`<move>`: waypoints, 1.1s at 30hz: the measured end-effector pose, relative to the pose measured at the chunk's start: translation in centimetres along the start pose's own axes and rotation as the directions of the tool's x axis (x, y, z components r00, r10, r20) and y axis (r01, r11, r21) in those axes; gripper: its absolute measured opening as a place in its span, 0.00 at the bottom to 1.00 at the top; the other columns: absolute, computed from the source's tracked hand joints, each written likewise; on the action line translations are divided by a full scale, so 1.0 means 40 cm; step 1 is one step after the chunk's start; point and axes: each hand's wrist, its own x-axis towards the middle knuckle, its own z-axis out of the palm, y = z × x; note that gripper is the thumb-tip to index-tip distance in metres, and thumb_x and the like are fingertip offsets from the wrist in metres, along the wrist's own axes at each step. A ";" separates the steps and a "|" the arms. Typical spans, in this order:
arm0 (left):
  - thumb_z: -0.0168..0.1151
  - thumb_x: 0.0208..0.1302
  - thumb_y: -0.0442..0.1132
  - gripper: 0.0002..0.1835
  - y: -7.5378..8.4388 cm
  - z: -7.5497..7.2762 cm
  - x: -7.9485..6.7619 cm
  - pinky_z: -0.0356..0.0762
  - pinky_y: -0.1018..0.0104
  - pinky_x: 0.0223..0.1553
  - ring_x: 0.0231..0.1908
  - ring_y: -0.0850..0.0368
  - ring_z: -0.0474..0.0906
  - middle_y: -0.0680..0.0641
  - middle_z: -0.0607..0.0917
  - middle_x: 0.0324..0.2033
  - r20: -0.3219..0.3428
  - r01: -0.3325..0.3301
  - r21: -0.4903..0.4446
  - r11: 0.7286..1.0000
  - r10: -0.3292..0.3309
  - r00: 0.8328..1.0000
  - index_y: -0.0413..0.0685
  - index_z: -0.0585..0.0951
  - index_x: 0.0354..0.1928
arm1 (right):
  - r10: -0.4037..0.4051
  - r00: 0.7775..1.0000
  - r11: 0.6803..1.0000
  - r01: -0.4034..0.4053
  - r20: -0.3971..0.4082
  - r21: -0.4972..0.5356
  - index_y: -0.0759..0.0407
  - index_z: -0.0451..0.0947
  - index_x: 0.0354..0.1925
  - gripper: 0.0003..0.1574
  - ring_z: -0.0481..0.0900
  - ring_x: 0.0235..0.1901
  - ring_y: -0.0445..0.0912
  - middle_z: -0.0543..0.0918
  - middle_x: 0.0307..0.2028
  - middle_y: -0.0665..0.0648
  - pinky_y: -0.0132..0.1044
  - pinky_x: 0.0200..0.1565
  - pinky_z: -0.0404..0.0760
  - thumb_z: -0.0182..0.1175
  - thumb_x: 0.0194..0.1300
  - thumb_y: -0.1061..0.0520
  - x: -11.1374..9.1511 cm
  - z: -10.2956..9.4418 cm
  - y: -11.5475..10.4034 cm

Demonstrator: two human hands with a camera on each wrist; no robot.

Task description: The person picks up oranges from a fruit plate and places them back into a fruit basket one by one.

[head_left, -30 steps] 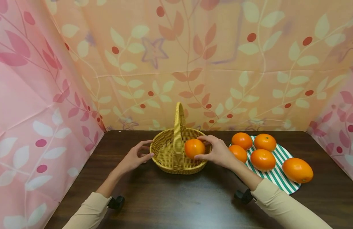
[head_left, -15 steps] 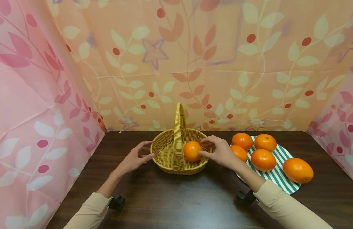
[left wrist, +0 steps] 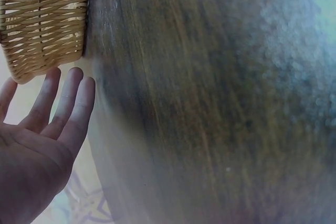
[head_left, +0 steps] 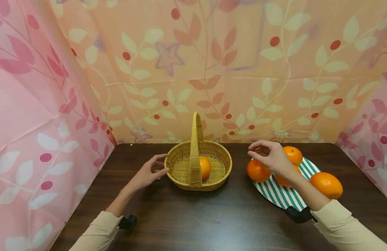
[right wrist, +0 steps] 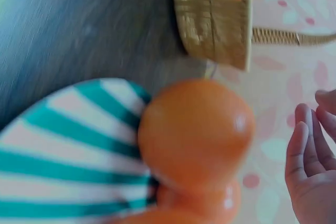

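Note:
My left hand (head_left: pixel 150 171) stays at the left side of the yellow wicker basket (head_left: pixel 221 165), thumb and fingertips at its rim. In the left wrist view, the fingers are loosely extended by the basket wall (left wrist: pixel 50 30). One orange (head_left: pixel 206 168) lies inside the basket, partly hidden by the tall handle. My right hand (head_left: pixel 273 157) hovers over the green-and-white striped plate (head_left: pixel 272 195) with loosely bent fingers and nothing in them. Below it sit several oranges; the nearest (head_left: pixel 258 170) is at the plate's left edge, and others are partly covered by the hand.
A longer, oval orange fruit (head_left: pixel 326 185) rests at the plate's right edge, and another orange (head_left: pixel 292 155) sits at the back. The dark wooden table (head_left: pixel 193 219) ends at a patterned curtain (head_left: pixel 243 69) behind the basket.
My right hand has let go of the orange in the basket and moved right, over the plate. That orange now rests nearer the handle. The left hand has not visibly moved.

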 end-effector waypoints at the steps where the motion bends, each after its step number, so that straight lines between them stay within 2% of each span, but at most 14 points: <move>1: 0.63 0.74 0.42 0.32 0.000 0.000 0.000 0.83 0.46 0.44 0.49 0.35 0.83 0.30 0.76 0.59 0.000 0.000 0.002 1.000 0.000 1.000 0.48 0.65 0.75 | 0.010 1.000 1.000 -0.010 0.008 -0.003 0.64 0.84 0.44 0.07 0.85 0.39 0.60 0.86 0.41 0.60 0.34 0.39 0.84 0.68 0.67 0.66 -0.004 -0.013 0.002; 5: 0.63 0.74 0.43 0.32 0.002 -0.001 -0.002 0.82 0.45 0.44 0.49 0.36 0.83 0.30 0.76 0.59 0.000 0.001 0.006 1.000 -0.001 1.000 0.49 0.65 0.75 | 0.054 0.998 0.997 -0.053 0.020 -0.065 0.65 0.83 0.45 0.08 0.86 0.40 0.60 0.86 0.42 0.61 0.35 0.38 0.84 0.67 0.69 0.63 -0.021 -0.065 0.007; 10: 0.63 0.74 0.43 0.32 0.001 -0.001 0.001 0.82 0.45 0.44 0.47 0.36 0.83 0.32 0.78 0.57 0.004 0.007 0.014 1.000 -0.007 1.000 0.50 0.65 0.75 | 0.066 0.998 0.986 -0.064 0.009 -0.156 0.65 0.83 0.48 0.11 0.86 0.39 0.50 0.84 0.46 0.62 0.29 0.39 0.82 0.67 0.70 0.61 -0.043 -0.126 0.018; 16: 0.64 0.74 0.44 0.32 0.000 -0.001 -0.001 0.82 0.47 0.43 0.46 0.37 0.84 0.34 0.80 0.55 0.001 0.013 0.028 1.000 -0.013 1.000 0.49 0.65 0.75 | 0.094 0.996 0.977 -0.092 0.006 -0.192 0.65 0.83 0.48 0.12 0.86 0.39 0.48 0.84 0.46 0.63 0.29 0.39 0.82 0.67 0.70 0.60 -0.073 -0.179 0.035; 20: 0.63 0.74 0.44 0.33 0.000 -0.001 -0.003 0.82 0.46 0.43 0.47 0.37 0.83 0.35 0.80 0.55 0.004 0.016 0.027 0.999 -0.016 1.000 0.49 0.64 0.75 | 0.108 0.994 0.967 -0.110 -0.021 -0.232 0.65 0.84 0.48 0.12 0.85 0.38 0.42 0.84 0.44 0.61 0.27 0.38 0.81 0.69 0.68 0.60 -0.094 -0.210 0.042; 25: 0.63 0.74 0.44 0.33 -0.001 0.001 -0.004 0.82 0.45 0.43 0.47 0.37 0.83 0.35 0.80 0.55 0.006 0.020 0.023 1.000 -0.020 1.000 0.49 0.64 0.75 | 0.139 0.988 0.949 -0.153 -0.070 -0.276 0.64 0.84 0.48 0.13 0.84 0.36 0.40 0.86 0.42 0.57 0.25 0.37 0.79 0.69 0.68 0.59 -0.123 -0.259 0.047; 29: 0.63 0.74 0.44 0.33 0.002 0.001 -0.003 0.82 0.44 0.43 0.47 0.37 0.83 0.35 0.80 0.55 0.008 0.019 0.018 1.000 -0.019 1.000 0.49 0.64 0.75 | 0.170 0.980 0.932 -0.194 -0.104 -0.305 0.63 0.83 0.48 0.13 0.84 0.32 0.40 0.87 0.38 0.51 0.28 0.32 0.81 0.69 0.68 0.57 -0.149 -0.306 0.056; 33: 0.63 0.74 0.44 0.33 0.005 -0.001 -0.002 0.82 0.44 0.43 0.47 0.36 0.83 0.35 0.80 0.54 0.008 0.020 0.018 1.000 -0.020 1.000 0.49 0.64 0.75 | 0.183 0.972 0.918 -0.223 -0.146 -0.329 0.63 0.83 0.47 0.14 0.83 0.31 0.37 0.87 0.35 0.45 0.29 0.29 0.81 0.70 0.67 0.57 -0.178 -0.353 0.074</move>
